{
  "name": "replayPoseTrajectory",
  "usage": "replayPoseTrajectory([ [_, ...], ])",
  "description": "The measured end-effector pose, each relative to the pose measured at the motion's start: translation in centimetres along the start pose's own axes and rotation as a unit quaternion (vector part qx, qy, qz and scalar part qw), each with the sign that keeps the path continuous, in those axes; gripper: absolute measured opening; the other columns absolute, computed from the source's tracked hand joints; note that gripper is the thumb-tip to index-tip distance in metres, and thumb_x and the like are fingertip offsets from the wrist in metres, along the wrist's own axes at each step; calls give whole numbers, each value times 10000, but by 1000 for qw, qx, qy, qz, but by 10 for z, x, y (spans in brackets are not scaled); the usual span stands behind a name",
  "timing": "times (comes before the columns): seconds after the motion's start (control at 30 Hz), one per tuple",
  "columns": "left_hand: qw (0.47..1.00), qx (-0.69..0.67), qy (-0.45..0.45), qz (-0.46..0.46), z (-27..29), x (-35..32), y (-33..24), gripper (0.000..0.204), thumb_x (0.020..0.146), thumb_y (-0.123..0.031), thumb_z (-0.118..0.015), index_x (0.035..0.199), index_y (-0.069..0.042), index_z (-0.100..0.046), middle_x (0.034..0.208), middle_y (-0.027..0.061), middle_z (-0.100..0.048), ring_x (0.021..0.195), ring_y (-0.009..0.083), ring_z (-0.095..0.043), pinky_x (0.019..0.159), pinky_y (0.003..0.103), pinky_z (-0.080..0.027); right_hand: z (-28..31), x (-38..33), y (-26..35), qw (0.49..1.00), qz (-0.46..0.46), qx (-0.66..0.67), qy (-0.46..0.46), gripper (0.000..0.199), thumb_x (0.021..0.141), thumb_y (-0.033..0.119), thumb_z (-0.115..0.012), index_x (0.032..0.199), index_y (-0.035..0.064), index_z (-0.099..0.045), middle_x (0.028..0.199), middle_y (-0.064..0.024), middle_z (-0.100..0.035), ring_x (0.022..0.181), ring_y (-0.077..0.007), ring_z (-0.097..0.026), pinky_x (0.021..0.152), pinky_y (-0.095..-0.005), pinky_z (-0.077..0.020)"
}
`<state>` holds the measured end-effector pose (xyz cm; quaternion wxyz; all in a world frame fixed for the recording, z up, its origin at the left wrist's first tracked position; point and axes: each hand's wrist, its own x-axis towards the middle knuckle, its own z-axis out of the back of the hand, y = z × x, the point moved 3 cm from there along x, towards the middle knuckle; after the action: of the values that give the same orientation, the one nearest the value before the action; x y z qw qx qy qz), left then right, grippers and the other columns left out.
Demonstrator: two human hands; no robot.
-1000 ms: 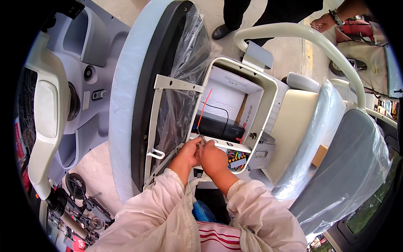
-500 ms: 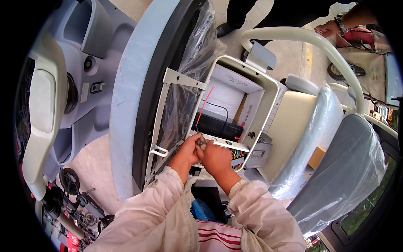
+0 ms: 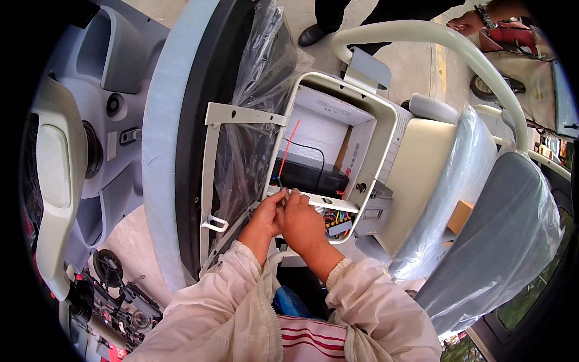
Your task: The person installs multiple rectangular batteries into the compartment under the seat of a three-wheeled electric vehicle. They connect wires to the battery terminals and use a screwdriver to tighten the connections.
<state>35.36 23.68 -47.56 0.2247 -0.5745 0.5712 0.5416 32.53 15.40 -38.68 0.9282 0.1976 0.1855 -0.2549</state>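
A white flat bar [image 3: 313, 202] runs across the lower mouth of an open cream-framed compartment [image 3: 386, 130], sloping down to the right. Behind it sits a black box [image 3: 310, 178] with a red wire [image 3: 288, 148] and a black wire [image 3: 316, 158] rising from it; below the bar a cluster of coloured connectors [image 3: 335, 218] shows.

Both hands meet at the bar's left end. The left hand [image 3: 264, 220] has its fingers curled together, pinching something small at the bar's end; what it is cannot be told. The right hand [image 3: 301, 222] lies pressed against the left, fingers bent over the bar's edge, touching it.

Left of the hands stands a white bracket [image 3: 211, 169] against crinkled clear plastic sheeting [image 3: 253, 139], close by. To the right a plastic-covered grey seat [image 3: 500, 229] and a cream curved rail [image 3: 434, 42] crowd that side. Another person's hand [image 3: 467, 23] shows far off at the top.
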Motion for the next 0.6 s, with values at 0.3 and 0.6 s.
replayPoseTrajectory([
  [0.3,594,666,-226,-391,-63,-30,-30,321,966,-299,-515,1085,-48,-675,982,196,-711,961,396,-666,856,461,-507,-15,4,-15,971,-131,124,159,277,910,234,-572,970,-20,-479,696,-199,-673,674,-397,-700,583,-464,-570],
  [0.6,215,942,-98,-239,-52,119,-69,250,911,-115,-507,1088,-79,-681,1113,165,-673,1076,349,-638,898,450,-514,-15,1,-9,938,-146,256,185,392,892,147,-581,1215,17,-401,1082,-244,-572,901,-398,-673,737,-466,-573],
])
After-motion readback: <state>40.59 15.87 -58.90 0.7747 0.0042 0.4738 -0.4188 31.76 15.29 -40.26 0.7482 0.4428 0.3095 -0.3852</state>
